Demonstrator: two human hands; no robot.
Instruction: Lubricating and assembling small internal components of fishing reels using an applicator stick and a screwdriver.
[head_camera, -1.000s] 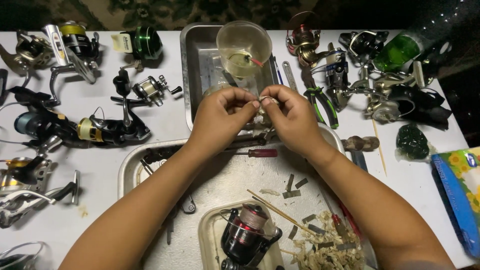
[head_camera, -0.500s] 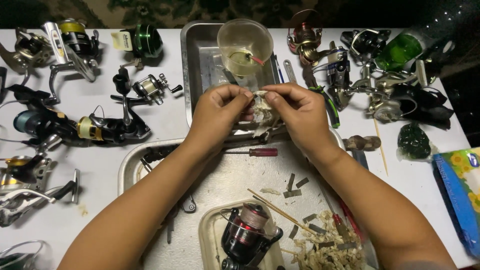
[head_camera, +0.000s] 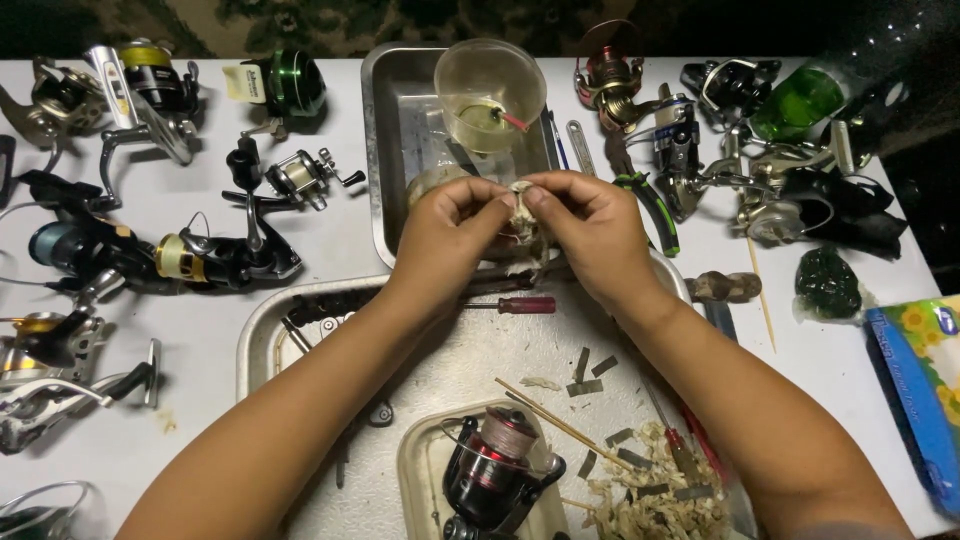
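A white tabletop carries many fishing reels: a cluster along its left side and another at the upper right. Two metal trays lie on it, one at top centre, one nearer. A green lump, a thin wooden stick and a tissue pack lie at right.

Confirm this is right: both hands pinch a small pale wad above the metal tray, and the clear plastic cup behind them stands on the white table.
Not quite. The head view shows the cup standing inside the far metal tray, not on the table. The rest holds: left hand and right hand pinch the pale wad.
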